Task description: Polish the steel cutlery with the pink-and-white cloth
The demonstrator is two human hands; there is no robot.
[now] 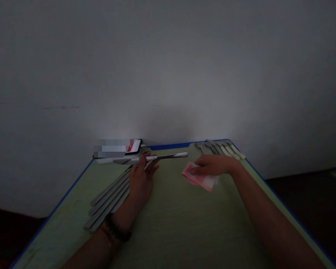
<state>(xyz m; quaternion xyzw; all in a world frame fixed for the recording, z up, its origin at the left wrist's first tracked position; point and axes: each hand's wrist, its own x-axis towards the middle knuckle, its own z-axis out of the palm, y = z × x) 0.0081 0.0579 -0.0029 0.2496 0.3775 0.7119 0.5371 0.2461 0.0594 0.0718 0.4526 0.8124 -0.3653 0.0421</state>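
My left hand (141,178) pinches a long metal knife (165,156) by its handle end, holding it level just above the green table (170,224). Under the left wrist lies a row of several more metal knives (109,198). My right hand (212,165) rests palm down on a folded pink and white cloth (201,181), fingers closed over its top edge. The knife's tip points toward the right hand with a small gap between them.
A phone (133,146) and a white flat object sit at the table's far left corner. Several spoons or forks with pale handles (224,148) lie at the far right corner. The blue-edged table stands against a plain wall (168,74).
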